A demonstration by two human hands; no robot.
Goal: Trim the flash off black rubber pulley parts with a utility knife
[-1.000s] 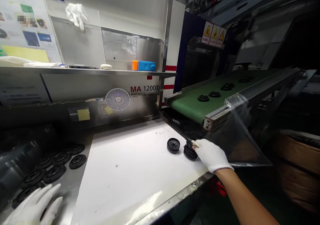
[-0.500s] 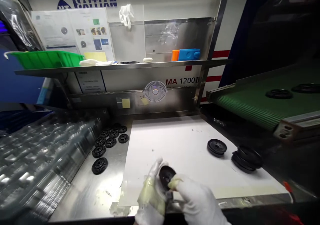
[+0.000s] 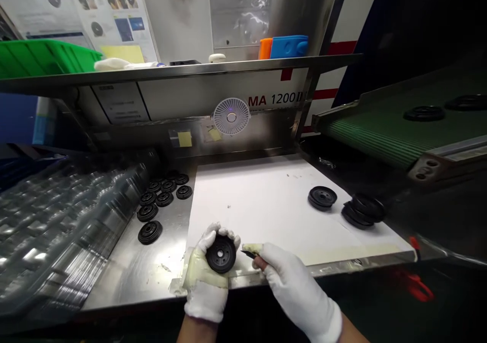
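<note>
By the near edge of the bench (image 3: 122,277), one black wheel (image 3: 220,254) is held up, face tilted toward the viewer, in the gloved left hand (image 3: 203,278), its fingers curled around the back and far rim. A small dark tool (image 3: 248,253) is pinched between thumb and forefinger of the gloved right hand (image 3: 291,279), its tip pointed at the wheel but apart from it; most of it is hidden. The wheel can be judged light and stiff, probably hard plastic, not fragile, though a little slippery in a smooth glove; it is best taken by the grooved rim, with the face left free. Farther back, nine wheels (image 3: 150,232) can be counted on the bare metal, between the clear trays (image 3: 76,216) and the left edge of the white sheet (image 3: 258,206); the rearmost are partly covered by others. Toward the sheet's right edge, one wheel (image 3: 322,198) is seen, or perhaps two stacked; beside it, a heap of at least two wheels (image 3: 363,211) is topped by a tilted one. Beyond the bench's right edge, two more wheels (image 3: 424,113) are carried on the green belt (image 3: 380,135).
</note>
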